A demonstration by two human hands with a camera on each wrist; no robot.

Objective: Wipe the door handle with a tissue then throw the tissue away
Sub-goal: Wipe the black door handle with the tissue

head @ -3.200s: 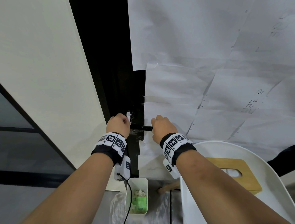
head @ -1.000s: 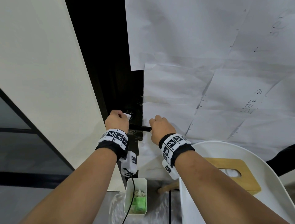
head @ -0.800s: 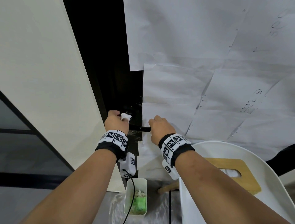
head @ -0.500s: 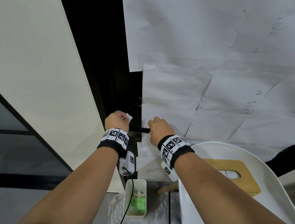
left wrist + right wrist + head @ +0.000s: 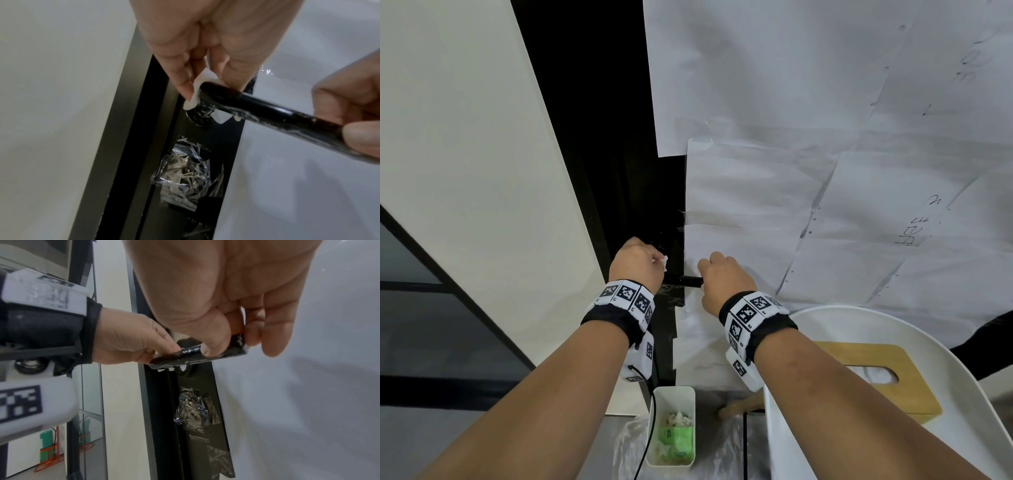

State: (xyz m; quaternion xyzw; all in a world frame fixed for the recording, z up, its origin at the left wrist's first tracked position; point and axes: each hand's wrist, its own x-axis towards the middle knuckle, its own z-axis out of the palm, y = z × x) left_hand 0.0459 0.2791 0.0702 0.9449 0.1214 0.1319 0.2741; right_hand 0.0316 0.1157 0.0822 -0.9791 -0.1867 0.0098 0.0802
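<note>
step: wiping | left hand (image 5: 205, 48) pinches small white tissue (image 5: 197, 94) at black lever door handle (image 5: 267, 110) pivot | right hand (image 5: 236, 321) grips handle tip | advice: steady lever, wrap tissue, rub along bar

Left hand (image 5: 637, 263) fingers pinched together, right hand (image 5: 724, 281) curled in a grip, both forearms extended

My left hand (image 5: 637, 263) and right hand (image 5: 724, 278) crowded both ends of the black door handle (image 5: 683, 280), leaving only a short bare stretch between them. Behind the handle the door (image 5: 791, 192), papered with white sheets, blocked any reach forward. To my left the wall (image 5: 476, 164) closed that side in. Below, the small white bin (image 5: 690, 404) stood open under my left wrist, and the white chair (image 5: 893, 329) with its tissue box (image 5: 887, 356) hemmed my right forearm.
</note>
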